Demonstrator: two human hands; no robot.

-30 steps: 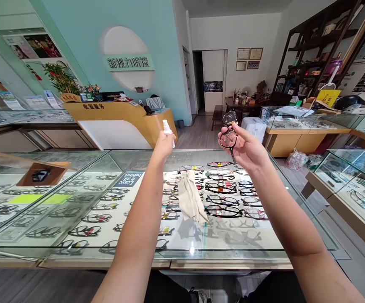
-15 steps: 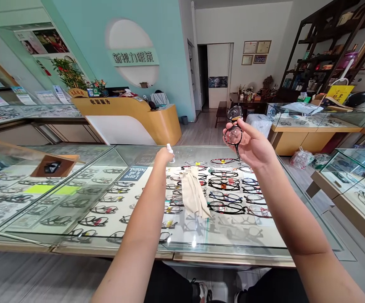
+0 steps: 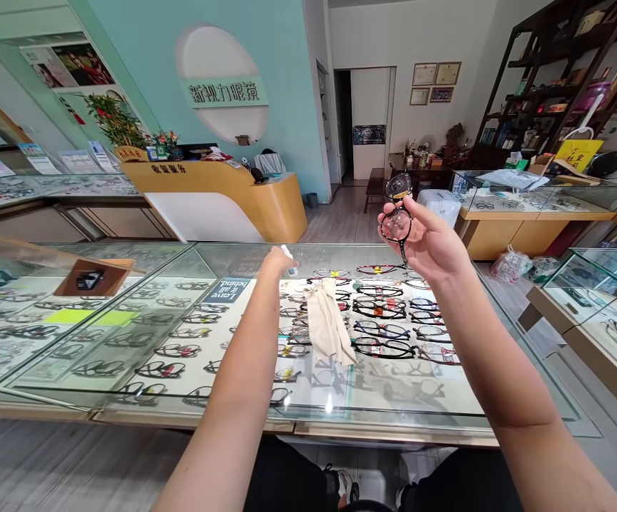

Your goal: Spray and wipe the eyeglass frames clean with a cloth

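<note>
My left hand (image 3: pixel 275 262) is closed around a small white spray bottle (image 3: pixel 290 260) above the far part of the glass counter. Most of its fingers are hidden behind the back of the hand. Raised to the right, my right hand (image 3: pixel 430 238) grips a pair of dark-framed eyeglasses (image 3: pixel 396 224), turned so that one lens is above the other. Fingertips show behind the lower lens, which carries clear spots or marks. A beige cloth (image 3: pixel 330 323) lies crumpled on the counter between my forearms.
The glass display counter (image 3: pixel 308 419) holds rows of eyeglasses (image 3: pixel 383 328) under its top. A brown wooden box-like holder (image 3: pixel 94 277) stands on the left. Further off are a yellow-and-white reception desk (image 3: pixel 217 206) and another display case (image 3: pixel 532 206) at right.
The camera view has shifted slightly. Both hands keep hold of the bottle and the eyeglasses, with only tiny movement; the cloth stays in place.
</note>
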